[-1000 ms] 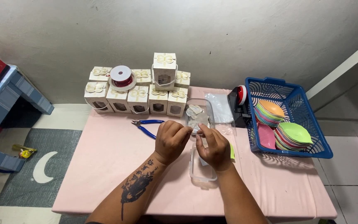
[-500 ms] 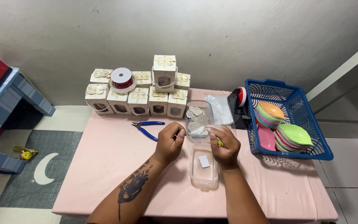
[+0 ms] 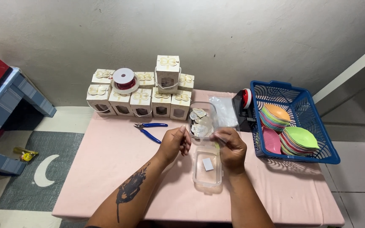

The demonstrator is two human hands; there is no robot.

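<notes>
My left hand (image 3: 176, 141) hovers over the pink table (image 3: 106, 177), fingers curled in a pinch; whether anything is in the pinch is too small to tell. My right hand (image 3: 232, 148) pinches a small yellow-green piece (image 3: 216, 144) at its fingertips. Between and just below the hands lies an open clear plastic container (image 3: 208, 179) with a small white slip (image 3: 208, 164) inside. Just beyond the fingertips stands a second clear container (image 3: 201, 119) holding several pale tags.
Blue-handled pliers (image 3: 149, 129) lie left of the hands. Cream gift boxes (image 3: 141, 101) with a red ribbon spool (image 3: 125, 80) on top line the far edge. A tape dispenser (image 3: 243, 106), clear bags (image 3: 225, 110) and a blue basket (image 3: 317, 139) of coloured leaf-shaped dishes sit right.
My hands were joined over the near container a second ago and have drawn apart. A white slip now lies inside that container.
</notes>
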